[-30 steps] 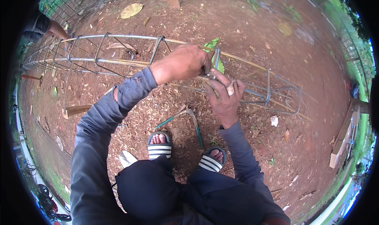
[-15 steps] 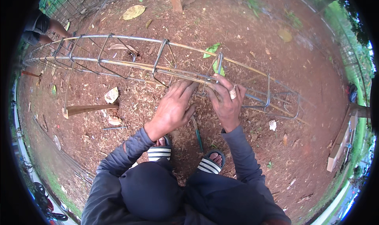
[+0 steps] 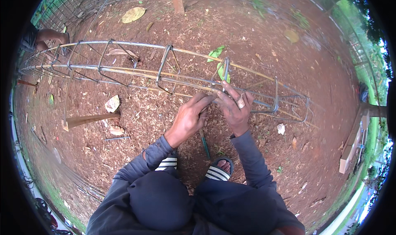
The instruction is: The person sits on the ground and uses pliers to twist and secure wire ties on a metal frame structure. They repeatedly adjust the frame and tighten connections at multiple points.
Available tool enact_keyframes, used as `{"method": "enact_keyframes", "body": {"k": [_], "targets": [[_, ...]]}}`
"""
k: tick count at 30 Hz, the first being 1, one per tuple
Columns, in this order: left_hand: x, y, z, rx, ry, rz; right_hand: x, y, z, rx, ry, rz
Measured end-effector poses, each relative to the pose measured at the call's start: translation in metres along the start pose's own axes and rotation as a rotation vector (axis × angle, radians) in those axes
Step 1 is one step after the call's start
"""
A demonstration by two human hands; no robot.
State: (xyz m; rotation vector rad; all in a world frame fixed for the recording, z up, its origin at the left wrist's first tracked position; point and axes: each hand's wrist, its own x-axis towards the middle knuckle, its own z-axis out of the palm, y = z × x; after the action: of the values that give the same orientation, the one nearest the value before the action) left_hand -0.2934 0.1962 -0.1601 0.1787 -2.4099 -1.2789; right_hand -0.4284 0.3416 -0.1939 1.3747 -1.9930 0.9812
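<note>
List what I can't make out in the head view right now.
All in the head view:
- Left hand fingertips: whether they pinch anything is hidden where they meet the right hand.
- Green handle: the rest of its tool is hidden by the left hand.
- Left sandal: toes hidden by the left sleeve.
- Other person's leg: upper body cut off by the dark rim.
- Metal cage: far-left end too small.

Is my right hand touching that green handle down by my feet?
Apart. The head view shows it plainly: a strip of reddish soil is visible between your right hand and the green handle.
</note>
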Motion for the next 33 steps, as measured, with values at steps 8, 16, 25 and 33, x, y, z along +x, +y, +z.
{"method": "enact_keyframes", "body": {"k": [8, 16, 25, 33], "targets": [[0.004, 0.044, -0.031, 0.165, -0.269, -0.192, -0.018, 0.002, 0.001, -0.072, 0.027, -0.036], [0.070, 0.084, -0.078, -0.011, -0.536, -0.503, -0.018, -0.033, -0.005, 0.048, 0.127, 0.179], [0.223, 0.121, -0.021, 0.676, -1.162, 0.013, 0.024, -0.008, -0.047, -0.151, -0.194, -0.267], [0.244, 0.162, 0.017, 1.024, -1.525, 0.141, 0.065, -0.006, -0.056, -0.375, -0.327, -0.508]]}}
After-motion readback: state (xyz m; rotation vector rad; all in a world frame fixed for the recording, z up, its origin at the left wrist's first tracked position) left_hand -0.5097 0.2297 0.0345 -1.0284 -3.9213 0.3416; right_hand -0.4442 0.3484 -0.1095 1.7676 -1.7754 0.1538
